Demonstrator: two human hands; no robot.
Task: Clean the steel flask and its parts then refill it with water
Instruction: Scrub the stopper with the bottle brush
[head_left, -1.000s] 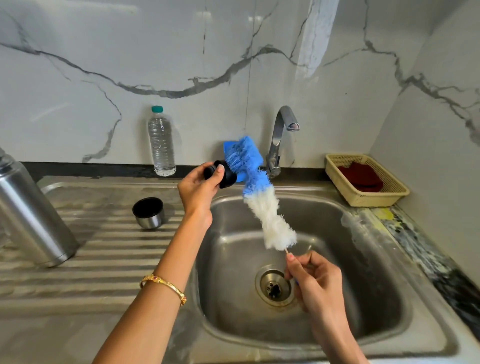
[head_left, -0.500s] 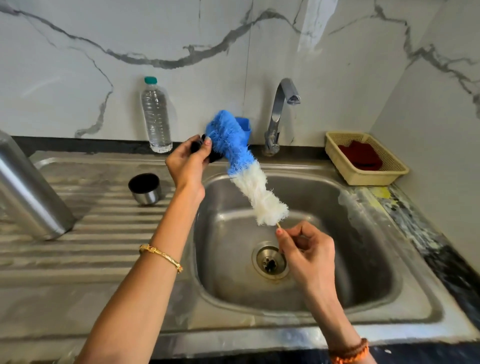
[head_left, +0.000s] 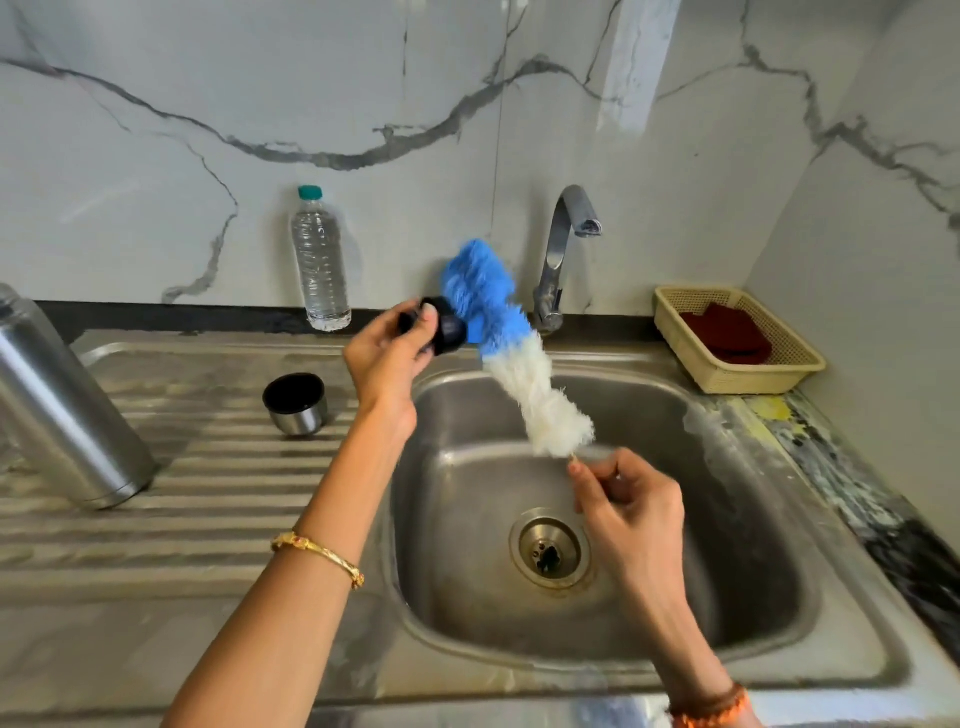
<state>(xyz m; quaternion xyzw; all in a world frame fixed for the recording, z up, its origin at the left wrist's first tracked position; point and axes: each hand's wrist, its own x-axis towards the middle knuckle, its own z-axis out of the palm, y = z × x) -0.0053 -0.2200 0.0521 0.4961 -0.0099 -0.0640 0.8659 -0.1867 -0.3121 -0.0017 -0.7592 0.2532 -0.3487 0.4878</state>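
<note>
Presently, the left hand grips a small black round flask stopper above the back rim of the stainless steel sink basin, fingers curled round it. The right hand pinches the thin handle end of a long bottle brush with blue and white bristles; the blue bristles press against the stopper. The tall cylindrical steel flask body stands on the ribbed steel drainboard at the desk's left edge. A small steel cup with dark interior sits on the drainboard between flask and basin. A clear plastic water bottle with green cap stands at the back edge. A beige woven plastic basket occupies the back right corner, beside the curved chrome tap.
</note>
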